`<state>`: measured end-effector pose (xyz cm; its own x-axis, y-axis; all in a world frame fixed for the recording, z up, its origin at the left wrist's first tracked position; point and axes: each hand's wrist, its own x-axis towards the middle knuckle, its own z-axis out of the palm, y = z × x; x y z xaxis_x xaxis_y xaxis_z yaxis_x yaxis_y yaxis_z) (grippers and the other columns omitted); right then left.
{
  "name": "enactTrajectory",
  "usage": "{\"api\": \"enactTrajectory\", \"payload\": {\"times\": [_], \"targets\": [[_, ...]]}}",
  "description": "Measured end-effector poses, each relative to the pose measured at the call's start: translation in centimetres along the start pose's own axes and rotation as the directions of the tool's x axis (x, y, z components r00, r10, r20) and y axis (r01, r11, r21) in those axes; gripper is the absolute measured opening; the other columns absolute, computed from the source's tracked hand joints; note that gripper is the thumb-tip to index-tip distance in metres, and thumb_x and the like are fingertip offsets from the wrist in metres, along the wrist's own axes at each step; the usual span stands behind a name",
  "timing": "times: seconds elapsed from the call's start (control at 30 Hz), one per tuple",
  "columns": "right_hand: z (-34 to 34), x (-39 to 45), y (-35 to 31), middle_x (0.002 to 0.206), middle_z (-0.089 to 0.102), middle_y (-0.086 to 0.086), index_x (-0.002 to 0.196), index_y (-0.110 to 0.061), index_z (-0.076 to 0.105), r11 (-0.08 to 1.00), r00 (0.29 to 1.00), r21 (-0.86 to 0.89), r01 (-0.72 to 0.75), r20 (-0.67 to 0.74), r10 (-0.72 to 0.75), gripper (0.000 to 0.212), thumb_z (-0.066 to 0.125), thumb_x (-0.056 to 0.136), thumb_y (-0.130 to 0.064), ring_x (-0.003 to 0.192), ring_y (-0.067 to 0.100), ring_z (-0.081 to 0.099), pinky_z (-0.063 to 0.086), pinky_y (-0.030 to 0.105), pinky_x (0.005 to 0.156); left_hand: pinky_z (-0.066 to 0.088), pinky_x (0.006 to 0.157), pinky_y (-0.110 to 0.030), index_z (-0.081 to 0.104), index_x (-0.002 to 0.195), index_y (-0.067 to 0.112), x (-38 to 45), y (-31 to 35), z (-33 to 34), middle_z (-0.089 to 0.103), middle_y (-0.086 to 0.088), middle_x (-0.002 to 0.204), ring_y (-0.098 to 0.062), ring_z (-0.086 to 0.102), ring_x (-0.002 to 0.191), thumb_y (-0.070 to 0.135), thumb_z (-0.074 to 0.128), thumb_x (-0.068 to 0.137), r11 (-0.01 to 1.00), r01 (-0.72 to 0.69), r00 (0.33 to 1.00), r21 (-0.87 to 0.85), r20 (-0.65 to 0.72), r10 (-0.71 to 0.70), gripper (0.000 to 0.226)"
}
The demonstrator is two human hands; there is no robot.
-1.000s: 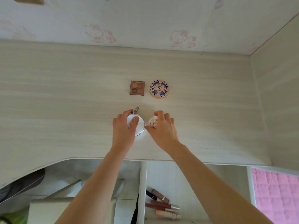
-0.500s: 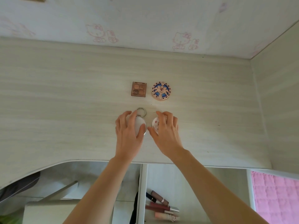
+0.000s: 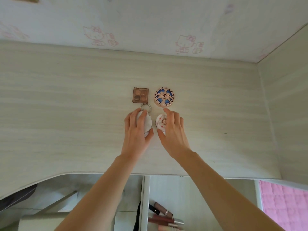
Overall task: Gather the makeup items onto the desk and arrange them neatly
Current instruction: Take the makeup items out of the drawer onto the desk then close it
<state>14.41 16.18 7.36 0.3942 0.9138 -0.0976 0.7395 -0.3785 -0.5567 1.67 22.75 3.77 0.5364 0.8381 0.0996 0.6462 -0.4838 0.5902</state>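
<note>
Four makeup compacts sit mid-desk (image 3: 66, 114) in a two-by-two block. At the back are a brown square eyeshadow palette (image 3: 140, 95) and a round blue-and-pink compact (image 3: 164, 97). My left hand (image 3: 136, 132) holds a white round compact with a metal ring (image 3: 148, 123), with fingers across its top and thumb hooked at its near edge. My right hand (image 3: 174, 132) lies with straight, spread fingers over a small white patterned compact (image 3: 160, 122); the thumb touches its near edge.
Several lipsticks and lip glosses (image 3: 164, 217) lie on a shelf below the desk's front edge. A side panel (image 3: 286, 114) walls the desk on the right, wallpaper (image 3: 150, 22) at the back. A pink quilt (image 3: 283, 205) shows lower right.
Both hands slid the two white compacts away from me, up close behind the palette and the blue compact. My right hand's fingers have straightened from their earlier curl round the small compact.
</note>
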Motion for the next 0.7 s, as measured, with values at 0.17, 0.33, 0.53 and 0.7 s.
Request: {"api": "enactTrajectory", "payload": {"times": [0.17,0.33,0.53,0.7], "targets": [[0.2,1.5,0.2,0.135,0.038,0.009,0.140,-0.013,0.035,1.000,1.000,0.009,0.016,-0.012,-0.016,0.066,0.066,0.083,-0.008,0.119,0.030,0.039,0.046,0.034,0.093,0.040,0.103,-0.044,0.047,0.132,0.008,1.4,-0.4,0.1,0.039,-0.012,0.141,-0.033,0.034,0.126,0.019,0.072,0.079,1.000,-0.023,1.000,0.012,-0.014,0.024,0.060],[0.2,1.7,0.4,0.138,0.035,0.008,0.139,-0.014,0.038,0.999,0.999,0.004,0.035,-0.018,-0.034,0.063,0.067,0.083,-0.008,0.122,0.029,0.039,0.048,0.034,0.093,0.039,0.106,-0.043,0.049,0.132,0.008,1.6,-0.7,-0.3,0.041,-0.010,0.143,-0.032,0.033,0.129,0.019,0.071,0.078,0.998,-0.047,0.999,0.033,-0.018,0.048,0.059],[0.0,1.3,0.2,0.141,0.033,0.009,0.142,-0.013,0.033,0.999,0.999,-0.003,0.039,-0.010,-0.039,0.071,0.070,0.082,-0.013,0.126,0.031,0.040,0.045,0.037,0.101,0.033,0.110,-0.047,0.044,0.137,0.010,1.1,-0.5,-0.6,0.039,-0.008,0.147,-0.034,0.032,0.134,0.029,0.069,0.080,0.997,-0.042,0.999,0.069,-0.013,0.043,0.065],[-0.5,-0.5,0.5,0.146,0.029,0.011,0.142,-0.008,0.030,1.000,1.000,-0.019,0.017,-0.004,-0.017,0.067,0.065,0.085,-0.012,0.131,0.030,0.035,0.042,0.036,0.104,0.033,0.111,-0.046,0.044,0.137,0.009,-0.3,-0.2,-1.2,0.038,-0.009,0.148,-0.035,0.029,0.136,0.022,0.065,0.084,0.998,-0.012,1.000,0.065,-0.026,0.014,0.059]]}}
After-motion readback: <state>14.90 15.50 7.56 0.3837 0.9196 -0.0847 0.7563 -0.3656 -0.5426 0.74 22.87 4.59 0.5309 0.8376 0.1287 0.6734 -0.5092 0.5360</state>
